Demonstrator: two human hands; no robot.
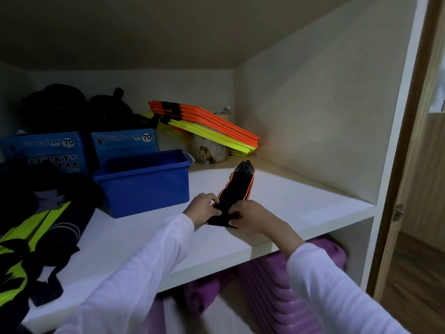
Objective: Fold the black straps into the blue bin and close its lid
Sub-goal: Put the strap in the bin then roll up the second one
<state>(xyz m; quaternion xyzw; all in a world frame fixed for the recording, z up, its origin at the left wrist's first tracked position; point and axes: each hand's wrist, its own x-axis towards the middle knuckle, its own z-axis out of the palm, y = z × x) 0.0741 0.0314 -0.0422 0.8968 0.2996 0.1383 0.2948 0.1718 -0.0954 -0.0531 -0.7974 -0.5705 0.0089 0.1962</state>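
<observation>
A stack of black straps with orange edges (237, 189) lies on the white shelf (301, 201), stretching away from me toward the back right. My left hand (203, 207) and my right hand (250, 215) both pinch the near end of the stack, fingers closed on it. The blue bin (144, 186) stands open just left of the straps, with no lid on it; its inside looks empty from here. I cannot pick out a lid for it in this view.
Two blue "Lucky Star" boxes (125, 143) stand behind the bin, with dark bags on top. Orange and yellow flat bars (212, 126) lean at the back. Neon-yellow and dark clothing (29, 237) lies at the left. Purple mats (277, 285) fill the lower shelf.
</observation>
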